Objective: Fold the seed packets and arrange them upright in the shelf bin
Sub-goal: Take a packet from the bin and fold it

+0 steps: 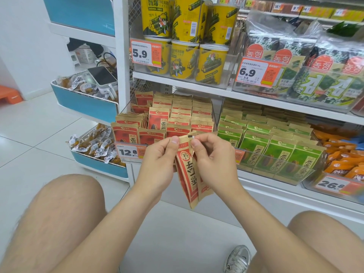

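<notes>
white shelf (266, 186), clear shelf bin (123, 159) of upright red seed packets (158, 123), clear bin (285, 170) of green packets (256, 143) just beside

Held seed packet (187, 172) red w/ kraft-tan edges; neighbouring packets (275, 152) green; tubs (185, 18) yellow.

yellow tubs (185, 42) stacked on the upper shelf (197, 85), green packets (275, 148) upright lower right, a phone (102, 75) at left.

Bright, even light is thrown from overhead; only faint, soft shadows are cast on the floor (39, 125) under the blue bins (86, 107). Glare is caught on the clear seaweed bags (262, 20). The seed packet (187, 174) at centre is rendered sharply, while the shelf (197, 86) lines are bowed and the price tag (332, 185) is smeared toward the edges.
</notes>
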A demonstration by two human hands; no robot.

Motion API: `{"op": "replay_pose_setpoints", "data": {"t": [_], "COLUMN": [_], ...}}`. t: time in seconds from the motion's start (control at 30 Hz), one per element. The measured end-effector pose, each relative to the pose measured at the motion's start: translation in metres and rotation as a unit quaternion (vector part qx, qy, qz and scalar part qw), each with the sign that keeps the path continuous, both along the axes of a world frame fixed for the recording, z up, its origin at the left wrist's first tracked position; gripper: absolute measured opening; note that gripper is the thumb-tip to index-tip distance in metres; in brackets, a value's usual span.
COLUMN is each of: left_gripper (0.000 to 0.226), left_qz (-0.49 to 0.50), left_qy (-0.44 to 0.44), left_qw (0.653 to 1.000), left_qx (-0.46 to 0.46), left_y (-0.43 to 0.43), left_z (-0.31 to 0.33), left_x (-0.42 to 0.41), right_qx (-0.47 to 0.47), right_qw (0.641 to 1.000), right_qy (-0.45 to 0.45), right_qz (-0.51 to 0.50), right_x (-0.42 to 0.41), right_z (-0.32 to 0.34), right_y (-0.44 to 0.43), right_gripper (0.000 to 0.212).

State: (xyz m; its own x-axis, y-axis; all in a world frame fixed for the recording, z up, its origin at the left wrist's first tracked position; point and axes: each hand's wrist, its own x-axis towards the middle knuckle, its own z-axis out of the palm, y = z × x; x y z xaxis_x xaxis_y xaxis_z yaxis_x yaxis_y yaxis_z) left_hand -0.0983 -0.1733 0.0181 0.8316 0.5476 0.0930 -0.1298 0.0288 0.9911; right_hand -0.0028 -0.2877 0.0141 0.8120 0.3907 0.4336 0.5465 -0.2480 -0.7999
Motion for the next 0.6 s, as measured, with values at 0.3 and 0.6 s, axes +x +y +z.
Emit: {"op": "replay_pose_setpoints", "data": {"t": [0.3, 0.6], "left_gripper": [0.028, 0.017], "left_qz": [-0.012, 0.041], "left_qy": [-0.023, -0.015], "left_qw": [0.997, 0.998], "left_qx": [-0.072, -0.052], "left_y": [0.01, 0.025], "left_z": [0.007, 0.009], "left_x": [-0.005, -0.006], "right_qx": [-0.074, -0.013], "right_qw": [0.985, 0.975], "right_qy": [0.12, 0.138], "right_qz": [0.102, 0.174], "right_x": [-0.002, -0.006], "right_z": [0.013, 0.02], "right_y": [-0.006, -0.009], "right_gripper": [0.035, 0.03]}}
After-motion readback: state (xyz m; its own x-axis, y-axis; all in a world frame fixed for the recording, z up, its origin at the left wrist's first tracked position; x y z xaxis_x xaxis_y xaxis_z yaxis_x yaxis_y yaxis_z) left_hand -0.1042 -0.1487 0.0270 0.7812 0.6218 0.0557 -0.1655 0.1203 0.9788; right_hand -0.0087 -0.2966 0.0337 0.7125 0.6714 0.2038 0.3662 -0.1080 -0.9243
